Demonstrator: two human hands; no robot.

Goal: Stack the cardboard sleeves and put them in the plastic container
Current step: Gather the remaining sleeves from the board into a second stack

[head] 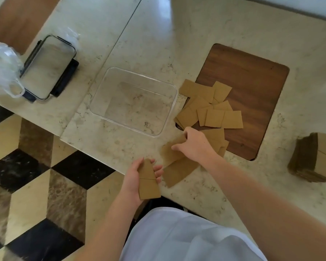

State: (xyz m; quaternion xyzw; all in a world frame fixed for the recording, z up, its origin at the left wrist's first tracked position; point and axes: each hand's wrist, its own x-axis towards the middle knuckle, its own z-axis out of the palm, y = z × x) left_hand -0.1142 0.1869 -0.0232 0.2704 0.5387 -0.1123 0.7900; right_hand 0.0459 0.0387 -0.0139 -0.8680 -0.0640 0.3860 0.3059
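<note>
Several flat brown cardboard sleeves (213, 108) lie scattered over the marble counter and a wooden inset, right of the clear plastic container (99, 113), which holds nothing. My left hand (134, 178) grips a small stack of sleeves (148, 182) near the counter's front edge. My right hand (194, 144) pinches a blurred sleeve (170, 153) just above the counter, below the container's right corner. Another sleeve (179, 171) lies flat under it.
The container's lid (45, 66) rests at the far left beside a crumpled clear plastic bag (3, 65). A thick bundle of sleeves (314, 159) stands at the right edge. The wooden inset (252, 95) sits flush in the counter (196, 44). Checkered floor lies to the left.
</note>
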